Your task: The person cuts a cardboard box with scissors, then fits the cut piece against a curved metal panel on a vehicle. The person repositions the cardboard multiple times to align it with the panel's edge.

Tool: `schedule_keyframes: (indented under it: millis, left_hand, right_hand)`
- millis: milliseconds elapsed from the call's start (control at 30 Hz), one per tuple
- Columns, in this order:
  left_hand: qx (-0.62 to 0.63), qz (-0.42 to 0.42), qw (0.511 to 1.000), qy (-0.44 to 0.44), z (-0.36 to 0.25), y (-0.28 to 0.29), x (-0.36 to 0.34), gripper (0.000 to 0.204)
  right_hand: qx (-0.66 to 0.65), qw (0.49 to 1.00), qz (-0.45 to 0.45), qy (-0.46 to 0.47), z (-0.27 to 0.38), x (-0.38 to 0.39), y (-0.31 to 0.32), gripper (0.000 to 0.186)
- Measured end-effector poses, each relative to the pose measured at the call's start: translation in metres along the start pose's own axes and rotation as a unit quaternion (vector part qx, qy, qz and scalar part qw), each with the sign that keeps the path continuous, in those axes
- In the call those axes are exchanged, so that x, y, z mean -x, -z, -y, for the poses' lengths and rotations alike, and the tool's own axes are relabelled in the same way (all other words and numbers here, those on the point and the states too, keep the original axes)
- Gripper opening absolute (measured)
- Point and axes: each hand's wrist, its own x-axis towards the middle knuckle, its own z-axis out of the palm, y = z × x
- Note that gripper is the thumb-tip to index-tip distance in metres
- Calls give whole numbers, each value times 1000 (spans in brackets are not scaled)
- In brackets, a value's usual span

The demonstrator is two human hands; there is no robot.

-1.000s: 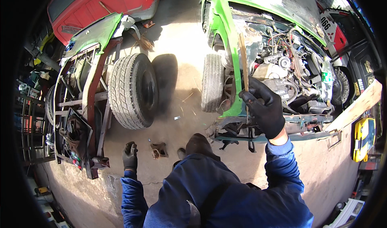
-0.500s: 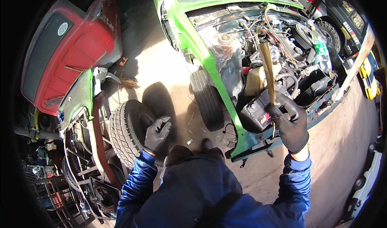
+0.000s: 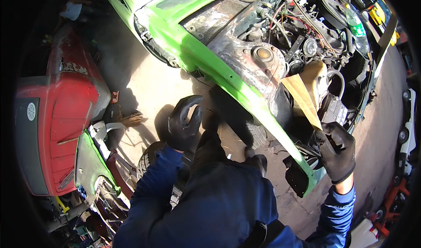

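My right hand (image 3: 337,153), in a dark work glove, grips the lower end of a stiff, flat tan strip (image 3: 301,98) between thumb and fingers. It looks like paper or card; its exact kind does not show. The strip tilts up and left over the engine bay, by a yellowed plastic tank (image 3: 314,74) and a car battery (image 3: 334,111). My left hand (image 3: 184,123), gloved too, is raised left of the bright green fender (image 3: 223,70). Its fingers curl apart from the thumb, and nothing is between them.
A metal strut tower (image 3: 263,55) and hoses lie beyond the fender. A clear green-labelled bottle (image 3: 357,30) stands in the engine bay. A tyre (image 3: 151,156) is under my left arm. To the left are a red car body (image 3: 66,116) and a loose green panel (image 3: 90,164).
My view has shifted closer to the fender and strut tower. My left hand has risen and its fingers have spread wider. The strip, still in my right hand, now leans left with its flat side showing.
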Motion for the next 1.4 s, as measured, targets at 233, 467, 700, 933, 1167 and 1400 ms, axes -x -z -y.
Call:
schedule_keyframes:
  millis: [233, 467, 700, 933, 1167, 1400]
  left_hand:
    - [-48, 48, 983, -171, 19, 43, -106, 33]
    - [-95, 21, 969, -228, 38, 29, -151, 40]
    - [-99, 28, 966, -237, 47, 21, -182, 42]
    - [-71, 23, 962, -263, 62, 8, -213, 37]
    - [-86, 83, 964, -237, 62, 7, -224, 32]
    - [-191, 241, 893, -328, 60, 17, -235, 32]
  right_hand:
    - [67, 997, 0, 33, 44, -74, -71, 20]
    - [59, 998, 15, 29, 42, -129, -116, 18]
    - [111, 988, 46, 101, 38, -155, -137, 18]
    - [112, 983, 126, 75, 42, -178, -143, 21]
    - [129, 974, 166, 84, 45, -195, -149, 24]
    - [113, 973, 182, 83, 44, -201, -147, 23]
